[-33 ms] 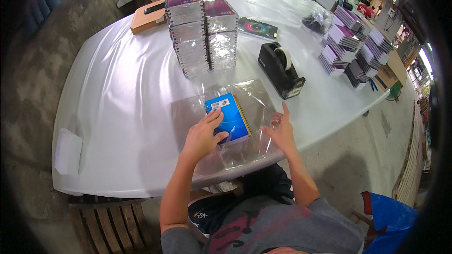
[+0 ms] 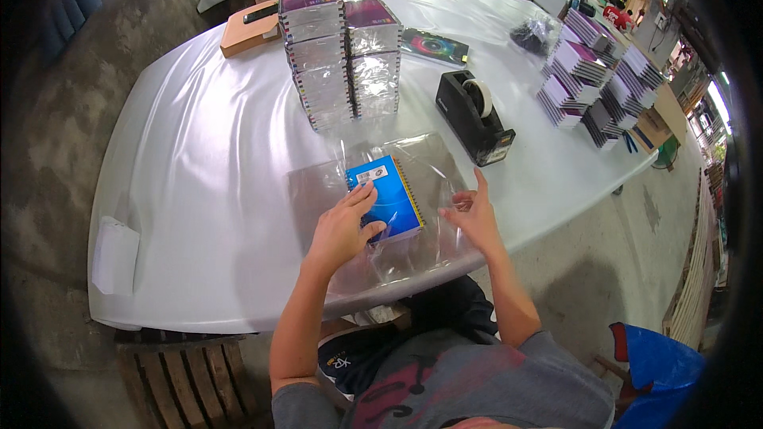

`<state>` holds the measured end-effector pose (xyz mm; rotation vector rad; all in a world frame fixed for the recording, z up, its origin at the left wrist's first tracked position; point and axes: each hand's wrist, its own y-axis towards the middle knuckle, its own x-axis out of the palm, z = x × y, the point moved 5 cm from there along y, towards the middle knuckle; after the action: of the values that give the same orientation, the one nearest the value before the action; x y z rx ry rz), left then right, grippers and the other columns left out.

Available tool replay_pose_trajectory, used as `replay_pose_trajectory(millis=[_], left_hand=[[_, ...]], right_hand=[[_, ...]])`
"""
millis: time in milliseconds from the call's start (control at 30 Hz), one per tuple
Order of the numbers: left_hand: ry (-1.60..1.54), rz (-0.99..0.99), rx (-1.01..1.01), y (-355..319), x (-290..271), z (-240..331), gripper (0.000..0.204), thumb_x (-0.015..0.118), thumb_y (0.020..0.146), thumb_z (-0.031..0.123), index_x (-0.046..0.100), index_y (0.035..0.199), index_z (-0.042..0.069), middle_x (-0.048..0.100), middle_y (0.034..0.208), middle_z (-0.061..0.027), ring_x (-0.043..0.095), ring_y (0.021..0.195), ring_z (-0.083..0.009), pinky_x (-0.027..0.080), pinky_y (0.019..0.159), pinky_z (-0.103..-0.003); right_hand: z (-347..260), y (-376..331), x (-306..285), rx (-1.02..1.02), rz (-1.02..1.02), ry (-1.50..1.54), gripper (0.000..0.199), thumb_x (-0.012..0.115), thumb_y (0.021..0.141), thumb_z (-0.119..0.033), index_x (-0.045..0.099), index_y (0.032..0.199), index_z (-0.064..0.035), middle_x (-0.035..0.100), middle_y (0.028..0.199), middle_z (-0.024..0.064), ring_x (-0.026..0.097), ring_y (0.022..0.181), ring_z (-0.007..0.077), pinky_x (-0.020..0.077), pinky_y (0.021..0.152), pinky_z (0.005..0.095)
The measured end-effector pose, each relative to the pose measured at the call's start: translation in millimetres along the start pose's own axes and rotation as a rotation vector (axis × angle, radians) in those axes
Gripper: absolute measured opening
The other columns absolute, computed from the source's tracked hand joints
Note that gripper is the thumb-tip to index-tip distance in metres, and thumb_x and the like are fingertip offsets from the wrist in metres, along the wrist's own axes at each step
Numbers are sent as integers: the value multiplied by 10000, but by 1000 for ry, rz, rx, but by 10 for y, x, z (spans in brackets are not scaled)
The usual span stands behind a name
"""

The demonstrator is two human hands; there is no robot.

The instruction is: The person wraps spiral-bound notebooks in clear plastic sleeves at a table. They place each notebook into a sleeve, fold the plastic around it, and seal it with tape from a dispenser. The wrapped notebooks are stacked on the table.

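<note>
A blue spiral-bound notebook [image 2: 400,199] with a white label lies on a sheet of clear plastic film [image 2: 433,160] near the table's front edge. My left hand [image 2: 347,225] rests flat on the notebook's left part, thumb spread away from the fingers. To the right of the notebook, my right hand [image 2: 470,214] pinches the film's right side between thumb and fingers, its index finger stretched out. Just beyond that hand stands a black tape dispenser [image 2: 469,123] with a roll of tape in it.
Two tall stacks of plastic-wrapped notebooks [image 2: 319,56] stand behind the film. More notebook stacks [image 2: 584,63] rise at the right, near a crumpled plastic bundle [image 2: 531,36]. A cardboard box [image 2: 248,32] carries a dark phone-like object. White folded paper [image 2: 115,256] lies at the left edge.
My right hand has shifted slightly left toward the notebook, its thumb and fingers drawing closer together on the film. My left hand stays on the notebook.
</note>
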<state>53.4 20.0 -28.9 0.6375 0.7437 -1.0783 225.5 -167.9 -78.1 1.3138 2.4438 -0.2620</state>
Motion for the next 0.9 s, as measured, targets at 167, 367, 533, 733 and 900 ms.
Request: replay_pose_trajectory(millis=[167, 367, 533, 733, 900], left_hand=[[-83, -67, -95, 25, -33, 66, 635, 695, 790, 178, 440, 1361, 66, 446, 1391, -132, 430, 1275, -310, 377, 1032, -391], [164, -195, -112, 237, -76, 447, 921, 692, 717, 20, 242, 1451, 347, 485, 1304, -179, 528, 1125, -380, 466, 913, -457], [307, -288, -88, 418, -6, 565, 960, 637, 703, -63, 232, 1445, 391, 494, 1236, -171, 568, 1054, -377, 499, 818, -494], [325, -262, -81, 496, 15, 553, 982, 594, 704, -89, 186, 1455, 396, 522, 1146, -163, 591, 986, -378, 507, 790, -489], [274, -315, -83, 462, -67, 643, 994, 604, 691, -76, 171, 1460, 382, 547, 1113, -162, 610, 934, -393, 511, 779, -488]], right_hand=[[-383, 190, 74, 58, -224, 395, 943, 704, 691, 37, 169, 1456, -90, 512, 998, 90, 562, 747, 131, 487, 616, 245], [-579, 111, 490, -174, -139, 236, 811, 706, 649, 54, 288, 1330, -84, 406, 1115, 100, 535, 863, 166, 487, 653, 258], [-317, -63, 325, -213, 104, 38, 863, 737, 637, 52, 240, 1322, -111, 327, 1212, 121, 494, 990, 196, 478, 662, 276], [-202, -200, 179, 302, -159, 637, 935, 721, 685, 24, 164, 1420, -125, 484, 1130, 125, 549, 833, 162, 465, 641, 251], [-465, -208, 328, 86, -247, 487, 899, 677, 741, 42, 152, 1454, -115, 615, 894, 64, 580, 699, 116, 475, 635, 259]])
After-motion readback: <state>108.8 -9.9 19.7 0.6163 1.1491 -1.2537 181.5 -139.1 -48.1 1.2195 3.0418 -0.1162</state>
